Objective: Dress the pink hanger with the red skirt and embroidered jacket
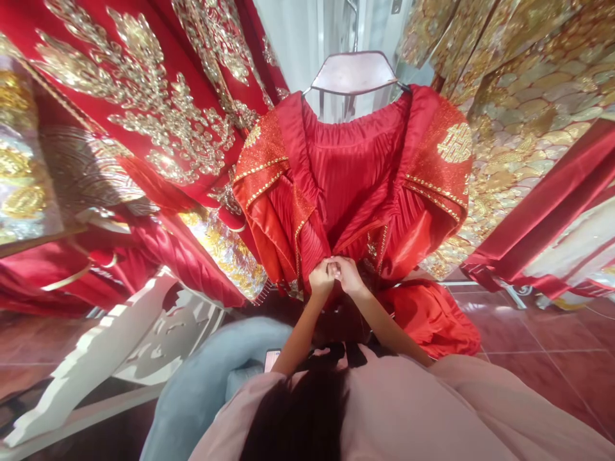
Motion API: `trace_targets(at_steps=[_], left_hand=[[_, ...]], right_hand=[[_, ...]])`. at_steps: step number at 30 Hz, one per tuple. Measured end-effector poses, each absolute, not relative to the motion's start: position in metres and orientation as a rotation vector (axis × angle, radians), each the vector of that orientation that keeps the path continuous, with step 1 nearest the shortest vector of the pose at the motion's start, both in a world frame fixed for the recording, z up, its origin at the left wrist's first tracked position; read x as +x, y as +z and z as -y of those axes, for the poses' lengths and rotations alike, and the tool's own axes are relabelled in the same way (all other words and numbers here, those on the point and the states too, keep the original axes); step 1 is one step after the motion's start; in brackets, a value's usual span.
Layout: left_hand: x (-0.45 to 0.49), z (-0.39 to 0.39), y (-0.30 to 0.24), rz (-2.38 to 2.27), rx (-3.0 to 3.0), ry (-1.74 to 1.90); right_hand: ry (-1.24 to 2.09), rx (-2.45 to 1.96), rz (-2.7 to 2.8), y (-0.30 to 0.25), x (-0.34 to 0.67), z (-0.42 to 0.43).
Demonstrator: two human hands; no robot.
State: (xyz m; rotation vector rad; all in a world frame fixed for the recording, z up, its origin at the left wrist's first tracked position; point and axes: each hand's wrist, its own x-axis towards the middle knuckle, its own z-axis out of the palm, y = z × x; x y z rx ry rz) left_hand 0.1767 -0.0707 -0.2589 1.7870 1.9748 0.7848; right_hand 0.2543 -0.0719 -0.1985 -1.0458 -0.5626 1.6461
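A red pleated garment (353,173) with gold-trimmed edges hangs on a pale hanger (354,73) straight in front of me. Both my hands meet at its lower front. My left hand (321,279) is closed in a pinch on the red fabric. My right hand (350,274) is closed on the same spot, its fingers touching those of the left. What lies between the fingertips is too small to make out beyond the cloth.
Red robes with heavy gold embroidery (144,109) hang at the left, and gold-scaled ones (533,115) at the right. A white carved stand (120,352) leans at the lower left. More red cloth (432,317) pools on the red tiled floor (542,346).
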Motion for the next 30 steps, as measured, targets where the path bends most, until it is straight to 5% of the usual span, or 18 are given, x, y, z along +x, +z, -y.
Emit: trace_targets(at_steps=[16, 23, 30], left_hand=[[0.176, 0.075, -0.218, -2.043, 1.959, 0.674], [0.179, 0.04, -0.156, -2.093, 2.043, 0.752], [0.181, 0.055, -0.161, -2.059, 2.041, 0.626]], right_hand=[[1.254, -0.914, 0.71, -0.127, 0.251, 0.045], [1.362, -0.87, 0.748, -0.131, 0.259, 0.055], [1.662, -0.773, 0.453, -0.126, 0.26, 0.051]])
